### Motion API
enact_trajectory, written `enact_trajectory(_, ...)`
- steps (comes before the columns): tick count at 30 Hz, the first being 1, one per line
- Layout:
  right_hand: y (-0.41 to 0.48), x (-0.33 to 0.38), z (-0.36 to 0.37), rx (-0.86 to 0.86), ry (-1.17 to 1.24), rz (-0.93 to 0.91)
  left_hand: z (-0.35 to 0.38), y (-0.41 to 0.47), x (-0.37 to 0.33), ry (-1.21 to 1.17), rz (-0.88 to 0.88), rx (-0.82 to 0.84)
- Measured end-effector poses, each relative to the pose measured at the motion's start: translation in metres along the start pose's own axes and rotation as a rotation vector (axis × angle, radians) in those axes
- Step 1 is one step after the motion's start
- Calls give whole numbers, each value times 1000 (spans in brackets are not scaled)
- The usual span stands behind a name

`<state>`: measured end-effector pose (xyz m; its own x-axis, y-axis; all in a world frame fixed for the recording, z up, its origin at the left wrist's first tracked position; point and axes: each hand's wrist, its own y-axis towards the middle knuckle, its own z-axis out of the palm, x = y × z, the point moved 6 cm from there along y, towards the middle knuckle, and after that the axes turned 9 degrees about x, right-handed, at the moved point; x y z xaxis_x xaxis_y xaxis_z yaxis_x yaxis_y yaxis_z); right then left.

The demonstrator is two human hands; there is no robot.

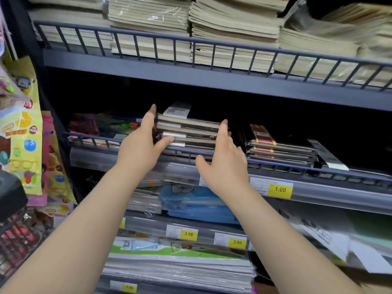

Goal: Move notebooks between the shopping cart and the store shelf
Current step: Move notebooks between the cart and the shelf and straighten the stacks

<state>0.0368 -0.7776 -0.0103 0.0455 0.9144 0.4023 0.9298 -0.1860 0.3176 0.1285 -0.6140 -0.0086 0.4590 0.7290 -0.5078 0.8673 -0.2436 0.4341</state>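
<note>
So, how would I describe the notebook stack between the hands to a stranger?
Find the middle grey-blue metal shelf with a wire rail. At its centre, between the left hand and the right hand, lies a stack of dark-covered notebooks. Only it carries a white barcode label on top; the stack to its right has orange-brown bands.

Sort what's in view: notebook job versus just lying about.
Job: dark notebook stack, left hand, right hand, middle shelf rail.
Lying about: beige stacks above, blue packs, sticker sheets, 1.00 price tag.
</note>
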Motion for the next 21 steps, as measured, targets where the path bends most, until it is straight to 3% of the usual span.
enact_trajectory(5, 3, -5, 0, -30, -170, 33, 2, 5, 2, 163, -50, 89)
enact_trajectory(12, 0, -7, -6, -1, -48, 24, 0, 4, -9, 356, -51, 130)
enact_trajectory(16, 1, -5, -5, 28, -58, -9, -2, 7, -10, 310, -112, 170)
enact_trajectory(21, -1, -10, -7, 48, 4, 5, 1, -2, -11, 304, -62, 147)
